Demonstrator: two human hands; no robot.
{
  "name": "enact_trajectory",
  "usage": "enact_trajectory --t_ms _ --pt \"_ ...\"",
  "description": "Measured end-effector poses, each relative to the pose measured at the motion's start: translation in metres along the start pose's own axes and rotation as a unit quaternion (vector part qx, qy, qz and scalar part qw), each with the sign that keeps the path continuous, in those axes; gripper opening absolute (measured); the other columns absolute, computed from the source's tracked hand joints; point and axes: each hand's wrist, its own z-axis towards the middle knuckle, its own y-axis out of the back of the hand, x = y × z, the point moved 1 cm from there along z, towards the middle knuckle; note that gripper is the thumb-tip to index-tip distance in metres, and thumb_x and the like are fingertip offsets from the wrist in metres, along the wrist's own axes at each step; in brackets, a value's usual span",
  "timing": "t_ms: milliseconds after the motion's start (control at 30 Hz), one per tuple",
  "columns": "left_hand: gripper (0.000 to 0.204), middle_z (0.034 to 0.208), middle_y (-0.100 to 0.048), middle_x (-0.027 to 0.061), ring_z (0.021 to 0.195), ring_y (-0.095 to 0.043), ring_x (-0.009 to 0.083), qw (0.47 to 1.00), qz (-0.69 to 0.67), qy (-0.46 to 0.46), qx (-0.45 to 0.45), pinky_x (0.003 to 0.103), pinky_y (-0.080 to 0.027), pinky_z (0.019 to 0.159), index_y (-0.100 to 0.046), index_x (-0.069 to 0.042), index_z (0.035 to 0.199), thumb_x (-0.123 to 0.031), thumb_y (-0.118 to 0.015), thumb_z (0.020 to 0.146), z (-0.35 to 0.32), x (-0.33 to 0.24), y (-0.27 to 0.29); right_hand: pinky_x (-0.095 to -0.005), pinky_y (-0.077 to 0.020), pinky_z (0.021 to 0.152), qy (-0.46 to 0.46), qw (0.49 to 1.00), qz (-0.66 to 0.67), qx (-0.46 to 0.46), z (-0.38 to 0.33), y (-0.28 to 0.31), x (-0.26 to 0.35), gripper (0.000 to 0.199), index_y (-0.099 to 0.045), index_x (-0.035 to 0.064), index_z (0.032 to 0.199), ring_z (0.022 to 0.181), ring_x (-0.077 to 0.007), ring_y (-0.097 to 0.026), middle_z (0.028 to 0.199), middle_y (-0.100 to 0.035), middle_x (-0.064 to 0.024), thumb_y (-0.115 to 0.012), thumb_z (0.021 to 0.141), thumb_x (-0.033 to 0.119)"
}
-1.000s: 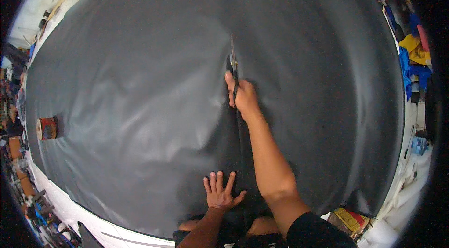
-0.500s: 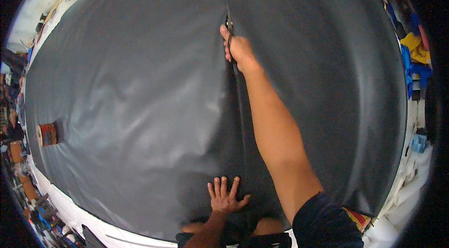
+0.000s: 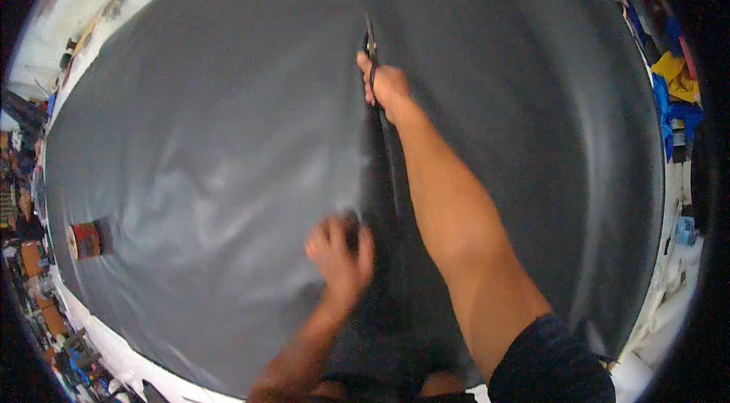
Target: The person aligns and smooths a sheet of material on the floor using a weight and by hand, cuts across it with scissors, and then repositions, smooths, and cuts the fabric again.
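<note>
sheet: big dark grey sheet, looks like vinyl or faux leather, spread flat over the table, fills nearly the whole view. Matte with a soft sheen; pale reflections at 8–9 o'clock, faint ripples there.
cut line: dark seam runs from about 6 o'clock up to centre-top, ends at the scissors.
scissors: scissors at 12 o'clock of centre, blades point away from the person, tips on the sheet. Dark, thin, detail too small to tell.
right hand: right hand with arm stretched far out, fingers wrapped closed around the scissor handles.
left hand: left hand at 6–7 o'clock of centre, just left of the seam, on the sheet. Motion-blurred; fingers look curled, can't tell if pressing flat or pinching the material.
table edge: white rim shows at 7 o'clock and along the top left.
small box: red-brown block on the sheet at 9 o'clock, near its edge.
surroundings: coloured fabric pile, yellow and blue, off the sheet at 2–3 o'clock.
</note>
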Motion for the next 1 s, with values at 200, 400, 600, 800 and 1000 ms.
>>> enact_trajectory --t_ms 200,400,600,800,1000 --pt "0.051 0.144 -0.043 0.0232 0.138 -0.033 0.0417 0.971 0.191 -0.007 -0.145 0.055 -0.020 0.116 -0.051 -0.009 0.137 -0.035 -0.055 0.093 0.256 0.024 -0.039 -0.0298 -0.0408 0.048 -0.044 0.999 -0.018 0.024 -0.004 -0.023 0.020 0.052 -0.057 0.0071 0.073 0.049 -0.0135 -0.051 0.060 -0.054 -0.0029 -0.068 0.087 0.055" --pt "0.058 0.149 -0.037 0.0239 0.143 -0.026 0.0428 0.974 0.206 0.039 -0.081 0.056 -0.014 0.119 -0.046 -0.010 0.142 -0.037 -0.052 0.092 0.252 0.016 -0.053 -0.0273 -0.0387 0.046 -0.016 0.999 0.039 0.011 -0.013 -0.013 0.016 0.050 -0.055 0.0082 0.072 0.045 -0.0104 -0.047 0.056 -0.050 0.0004 -0.069 0.088 0.053" --pt "0.060 0.146 -0.036 0.0281 0.140 -0.026 0.0502 0.981 0.180 0.035 -0.063 0.063 -0.014 0.116 -0.044 -0.008 0.142 -0.035 -0.056 0.090 0.254 0.012 -0.051 -0.0273 -0.0362 0.044 -0.049 0.999 -0.013 -0.015 -0.002 -0.016 0.023 0.050 -0.054 0.0080 0.072 0.044 -0.0108 -0.046 0.055 -0.049 0.0006 -0.068 0.089 0.054" --pt "0.060 0.146 -0.036 0.0286 0.140 -0.026 0.0499 0.982 0.177 0.059 -0.036 0.064 -0.014 0.115 -0.045 -0.007 0.141 -0.035 -0.058 0.089 0.259 0.009 -0.044 -0.0278 -0.0367 0.045 -0.030 0.999 0.012 0.002 0.080 -0.030 0.079 0.056 -0.057 0.0058 0.075 0.045 -0.0112 -0.047 0.056 -0.049 -0.0001 -0.069 0.084 0.059" --pt "0.060 0.148 -0.035 0.0265 0.143 -0.022 0.0472 0.979 0.187 0.072 -0.023 0.061 -0.011 0.117 -0.047 -0.010 0.141 -0.035 -0.055 0.088 0.259 0.008 -0.050 -0.0275 -0.0378 0.047 -0.034 0.999 0.008 0.009 0.156 -0.036 0.108 0.058 -0.057 0.0058 0.076 0.048 -0.0113 -0.047 0.059 -0.050 0.0000 -0.070 0.082 0.062"
